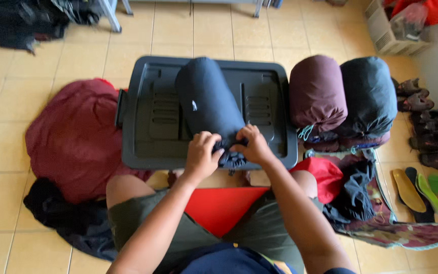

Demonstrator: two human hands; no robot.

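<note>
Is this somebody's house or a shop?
Probably a house: a yellowish tiled floor, worn sandals and shoes by the wall, and stuffed fabric sleeping-bag sacks, maroon and dark grey.

Stuff sack [209, 99] on bin lid [153, 116]; 2 rolled bags [343, 94] to right.

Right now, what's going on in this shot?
A seated person has both hands at the near end of a dark navy stuff sack lying on a black plastic bin lid. The left hand and the right hand pinch the bunched fabric at the sack's mouth. To the right on the tile floor sit two more filled sacks, a maroon sack and a dark grey-blue sack. A loose red bundle of fabric lies to the left of the lid.
</note>
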